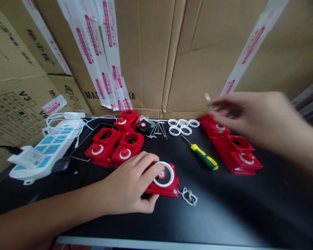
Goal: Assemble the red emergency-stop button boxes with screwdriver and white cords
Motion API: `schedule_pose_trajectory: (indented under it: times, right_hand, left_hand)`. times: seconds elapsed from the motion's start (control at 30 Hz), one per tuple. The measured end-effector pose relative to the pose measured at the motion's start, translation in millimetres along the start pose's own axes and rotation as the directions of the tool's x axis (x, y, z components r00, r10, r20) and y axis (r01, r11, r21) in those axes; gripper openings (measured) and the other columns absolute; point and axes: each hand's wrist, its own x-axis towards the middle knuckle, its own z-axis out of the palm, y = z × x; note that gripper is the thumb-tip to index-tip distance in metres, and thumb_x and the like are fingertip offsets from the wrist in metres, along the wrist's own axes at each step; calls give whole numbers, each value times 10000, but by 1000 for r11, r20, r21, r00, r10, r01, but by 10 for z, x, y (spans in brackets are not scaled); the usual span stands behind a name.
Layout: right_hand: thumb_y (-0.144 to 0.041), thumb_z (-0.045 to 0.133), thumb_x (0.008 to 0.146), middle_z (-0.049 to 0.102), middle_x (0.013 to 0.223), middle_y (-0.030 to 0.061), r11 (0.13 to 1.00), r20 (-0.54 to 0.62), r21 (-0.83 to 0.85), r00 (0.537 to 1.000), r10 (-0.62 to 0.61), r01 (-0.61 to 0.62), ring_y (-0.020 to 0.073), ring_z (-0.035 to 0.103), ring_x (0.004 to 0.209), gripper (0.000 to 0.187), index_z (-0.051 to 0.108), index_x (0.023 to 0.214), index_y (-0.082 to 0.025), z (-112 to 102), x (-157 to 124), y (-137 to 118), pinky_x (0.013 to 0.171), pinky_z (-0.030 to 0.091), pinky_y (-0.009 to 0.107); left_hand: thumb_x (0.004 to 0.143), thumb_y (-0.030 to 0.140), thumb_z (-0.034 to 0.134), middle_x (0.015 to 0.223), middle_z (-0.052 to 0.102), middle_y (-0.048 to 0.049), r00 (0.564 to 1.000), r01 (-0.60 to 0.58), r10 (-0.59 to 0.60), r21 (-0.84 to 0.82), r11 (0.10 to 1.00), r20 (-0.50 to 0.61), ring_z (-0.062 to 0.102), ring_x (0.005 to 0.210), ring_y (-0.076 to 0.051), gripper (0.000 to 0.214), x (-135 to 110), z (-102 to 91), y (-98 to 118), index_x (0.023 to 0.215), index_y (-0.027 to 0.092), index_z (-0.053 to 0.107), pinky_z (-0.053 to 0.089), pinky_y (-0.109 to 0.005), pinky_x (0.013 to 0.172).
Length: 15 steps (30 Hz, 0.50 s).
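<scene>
My left hand (135,185) is closed around a red plastic housing (169,191) near the front of the table, with a finger over its round top. A white ring (171,170) rims a black disc with a red-and-white emblem in that opening. From the housing's right side hangs a small bundle of pale cord (189,197). Above the right-hand housings, my right hand (240,107), blurred by motion, pinches a small whitish piece (207,98) whose kind I cannot make out. Below it are red housings (237,152) with round knobs.
More red housings (101,142) stand left of centre beside a black speaker-like part (144,127). Several white rings (175,131) and T-handled metal rods (158,129) lie at the back. A green-yellow screwdriver (203,156) lies right of centre. A white power strip (52,146) with cables occupies the left, before cardboard (146,52).
</scene>
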Motion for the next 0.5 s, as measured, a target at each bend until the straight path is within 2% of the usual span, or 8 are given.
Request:
schedule_pose_trajectory:
  times: [0.13, 0.23, 0.3, 0.37, 0.5]
  right_hand:
    - [-290, 680, 1059, 855, 958, 64, 986, 141, -2, 976, -166, 167, 230, 799, 848, 155, 803, 1096, -202, 598, 395, -319, 799, 606, 354]
    - [-222, 633, 1108, 834, 1146, 104, 957, 255, -53, 930, -264, 286, 219, 795, 1044, 169, 785, 1147, -159, 947, 548, -414, 936, 622, 347]
    - [-253, 670, 1111, 797, 1251, 108, 928, 354, -105, 885, -302, 358, 225, 779, 1099, 186, 760, 1235, -147, 1119, 586, -441, 965, 645, 392]
    - [-336, 731, 1092, 767, 1307, 102, 899, 442, -164, 845, -301, 406, 236, 771, 1099, 284, 733, 1315, -160, 1262, 577, -466, 944, 671, 437]
    - [-398, 747, 1083, 739, 1372, 115, 851, 538, -258, 800, -267, 458, 259, 760, 1145, 381, 706, 1392, -178, 1478, 482, -536, 961, 675, 470]
  left_hand:
    - [861, 237, 742, 1310, 641, -178, 1000, 1, -1, -8, 1000, 24, 646, 1136, -354, 516, -8, -5, -3, 1337, 158, 559, 641, -505, 980]
    - [854, 250, 750, 1304, 638, -173, 999, -1, 1, -9, 1000, 34, 641, 1127, -353, 537, -10, -9, -3, 1345, 159, 555, 640, -502, 971]
    - [857, 255, 747, 1295, 639, -170, 999, -2, 2, -9, 1000, 35, 640, 1119, -351, 531, -10, -12, -4, 1343, 162, 553, 640, -504, 974]
    - [862, 257, 743, 1288, 640, -168, 999, 1, -1, -10, 1000, 44, 638, 1116, -352, 516, -11, -14, -5, 1334, 164, 557, 639, -510, 976]
    - [868, 266, 747, 1288, 642, -169, 998, 5, -4, -9, 1000, 55, 631, 1126, -358, 499, -8, -9, -9, 1324, 162, 569, 637, -519, 982]
